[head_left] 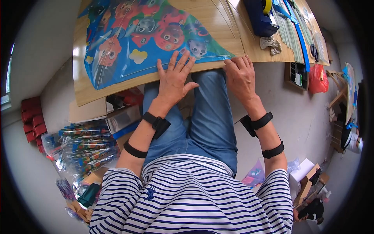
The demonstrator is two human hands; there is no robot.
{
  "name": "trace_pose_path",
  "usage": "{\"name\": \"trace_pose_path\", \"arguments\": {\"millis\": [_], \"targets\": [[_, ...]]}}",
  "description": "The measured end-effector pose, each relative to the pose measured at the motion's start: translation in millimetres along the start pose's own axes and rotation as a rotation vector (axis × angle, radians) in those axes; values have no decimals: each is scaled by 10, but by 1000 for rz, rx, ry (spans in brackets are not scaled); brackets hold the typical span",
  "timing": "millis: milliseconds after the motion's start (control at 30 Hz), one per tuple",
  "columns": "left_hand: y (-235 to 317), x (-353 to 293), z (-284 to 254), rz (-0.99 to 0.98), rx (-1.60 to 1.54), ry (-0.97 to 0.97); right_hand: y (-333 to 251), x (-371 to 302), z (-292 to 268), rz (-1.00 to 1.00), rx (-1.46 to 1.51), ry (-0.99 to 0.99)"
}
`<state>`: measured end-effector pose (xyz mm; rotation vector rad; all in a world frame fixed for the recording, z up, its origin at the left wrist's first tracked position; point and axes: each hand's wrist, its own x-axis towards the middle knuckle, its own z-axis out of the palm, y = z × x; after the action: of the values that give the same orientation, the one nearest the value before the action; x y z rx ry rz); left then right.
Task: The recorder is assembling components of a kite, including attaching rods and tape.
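Blue sheet (pixel 150 37) partly under left hand (pixel 173 80)

Printed sheet (pixel 150 37): thin plastic film, glossy, lightly creased. Tabletop (pixel 210 13): wood-grain, smooth, slight sheen. Tape dispenser (pixel 260 21): hard plastic, semi-gloss. Crumpled wad (pixel 270 45): matt, cloth or paper, can't tell which. Stacked packs (pixel 87 146): clear crinkly film, strong glare. Box flap (pixel 87 109): plain matt cardboard. Red bag (pixel 318 80): thin shiny plastic. Trousers (pixel 214 105): matt denim. Floor (pixel 272 89): matt, scuffed.
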<state>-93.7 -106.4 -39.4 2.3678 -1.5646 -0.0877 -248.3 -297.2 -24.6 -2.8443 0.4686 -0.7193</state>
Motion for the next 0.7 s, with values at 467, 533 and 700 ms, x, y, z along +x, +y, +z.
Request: {"name": "trace_pose_path", "arguments": {"millis": [467,533,700], "targets": [[272,673,70,209,-183,94,70,-29,137,-98,-108,-21],[298,698,187,205,-69,-38,50,-23,142,-58,-86,-22],[234,667,266,226,-58,-48,85,-112,92,-55,-74,-22]]}}
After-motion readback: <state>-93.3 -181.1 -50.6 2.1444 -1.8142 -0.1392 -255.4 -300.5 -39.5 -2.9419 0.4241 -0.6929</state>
